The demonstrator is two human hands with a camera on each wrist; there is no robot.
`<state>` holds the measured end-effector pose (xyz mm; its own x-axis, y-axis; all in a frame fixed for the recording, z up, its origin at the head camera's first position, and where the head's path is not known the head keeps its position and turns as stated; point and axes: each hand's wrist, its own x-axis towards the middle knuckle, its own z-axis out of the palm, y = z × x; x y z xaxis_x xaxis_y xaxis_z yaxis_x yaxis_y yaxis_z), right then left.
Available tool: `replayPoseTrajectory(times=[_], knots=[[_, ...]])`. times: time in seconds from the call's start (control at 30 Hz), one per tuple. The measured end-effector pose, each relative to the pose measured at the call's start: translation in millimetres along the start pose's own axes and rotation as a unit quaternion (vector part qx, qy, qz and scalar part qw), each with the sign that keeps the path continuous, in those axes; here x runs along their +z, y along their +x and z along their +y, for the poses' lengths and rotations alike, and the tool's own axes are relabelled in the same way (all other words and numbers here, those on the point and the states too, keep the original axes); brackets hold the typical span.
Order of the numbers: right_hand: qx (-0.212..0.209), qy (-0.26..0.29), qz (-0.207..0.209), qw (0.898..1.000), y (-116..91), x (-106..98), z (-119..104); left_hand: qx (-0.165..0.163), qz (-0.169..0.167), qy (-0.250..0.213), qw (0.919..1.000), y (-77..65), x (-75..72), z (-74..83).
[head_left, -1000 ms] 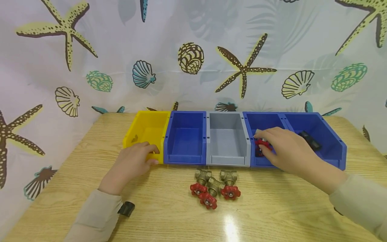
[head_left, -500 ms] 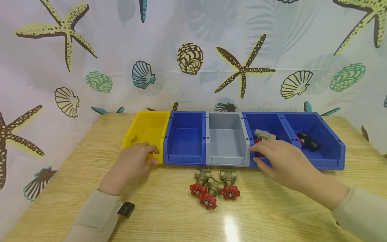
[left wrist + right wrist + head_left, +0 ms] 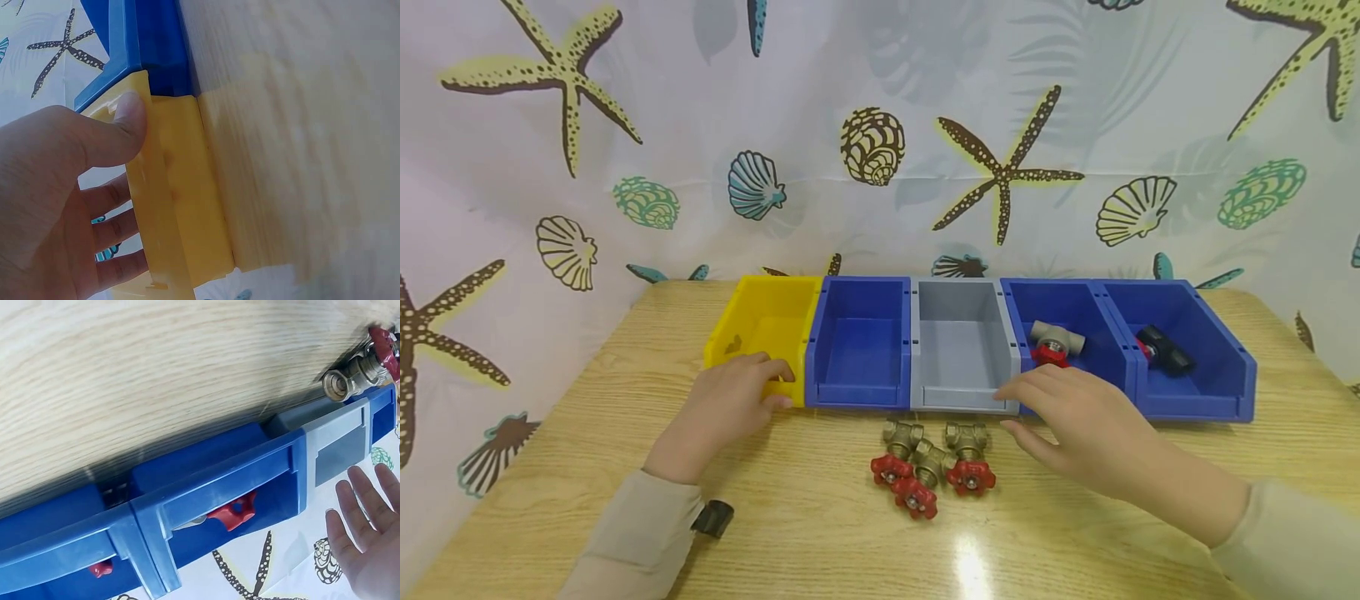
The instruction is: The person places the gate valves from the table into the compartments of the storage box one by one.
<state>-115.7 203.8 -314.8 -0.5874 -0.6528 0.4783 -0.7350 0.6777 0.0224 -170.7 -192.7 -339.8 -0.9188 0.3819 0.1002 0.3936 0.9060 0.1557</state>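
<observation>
Your right hand [image 3: 1078, 417] has come out of the blue plastic bin second from the right [image 3: 1093, 308] — a second ago its fingers were down inside, closed on the silver-bodied valve with the red handwheel [image 3: 1054, 343]. That valve now lies free on the bin floor, fully uncovered. The hand has drawn back toward you and leftward — fingers spread and holding nothing, hovering near the three brass valves with red handwheels [image 3: 928, 468].

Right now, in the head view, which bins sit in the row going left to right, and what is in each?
Yellow bin, gripped by the left hand → blue bin → grey bin → blue bin holding a red-handled valve → blue bin holding a black part.
</observation>
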Motion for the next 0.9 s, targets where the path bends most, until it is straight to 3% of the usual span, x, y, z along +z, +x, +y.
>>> replayPoseTrajectory(times=[0.47,0.9], knots=[[0.069,0.026,-0.098,0.993,0.6,7.1,-20.6,0.000,-0.001,-0.004,1.0000,0.1,-0.4,-0.4],[0.075,0.029,-0.139,0.987,-1.6,22.1,-27.4,-0.012,-0.020,-0.019,0.9995,-1.4,-7.9,0.2]])
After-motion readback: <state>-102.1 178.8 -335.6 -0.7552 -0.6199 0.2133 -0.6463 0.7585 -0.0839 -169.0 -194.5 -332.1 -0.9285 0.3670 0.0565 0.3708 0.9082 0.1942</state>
